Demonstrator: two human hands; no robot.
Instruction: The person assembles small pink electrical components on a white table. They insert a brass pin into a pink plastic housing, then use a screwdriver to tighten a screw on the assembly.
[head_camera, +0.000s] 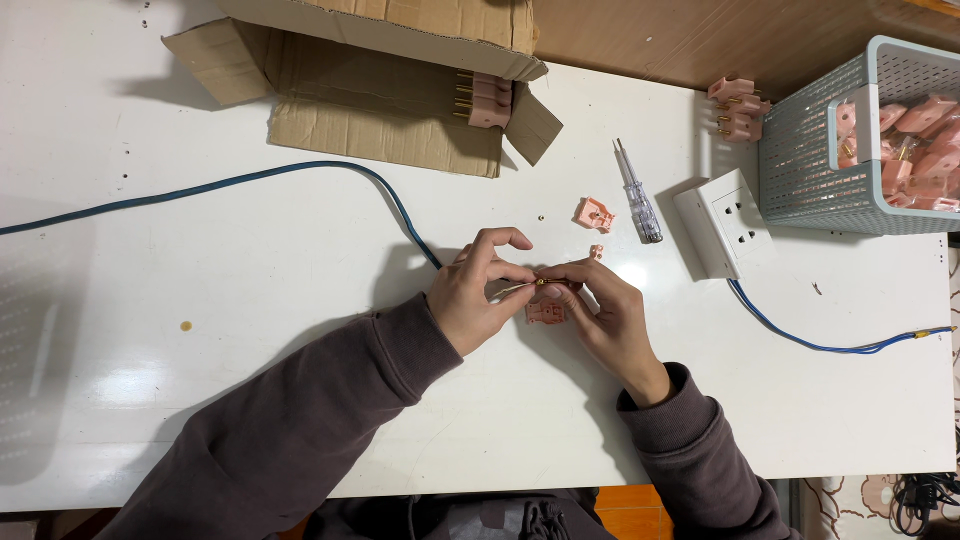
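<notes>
Pinching a small brass part (540, 282) between the fingertips of both hands, we are mid-assembly over the white table (250, 300). Our left hand (478, 290) has thumb and forefinger closed on the part's left end, the other fingers curled loosely above. Our right hand (600, 310) meets it from the other side, thumb and forefinger closed on the same piece, remaining fingers bent toward the table. The part is too small to say whether it is a pin or a screw.

Just below the fingertips lies a pink plug half (545, 313) flat on the table, touching or almost touching the right hand (we cannot tell which). A second pink shell (594, 213) and a tiny pink fragment (596, 252) rest a little farther off, near the tester screwdriver (637, 195). A blue cable (300, 175) runs in behind the left hand. The white socket block (725, 220) sits to the right, beside the grey basket (810, 160) of finished pink plugs; more plugs show in the cardboard box (400, 90).

Judgement: the fitting step is in hand. The next move looks to call for a steady, fine grip and close alignment with the plug half below.
</notes>
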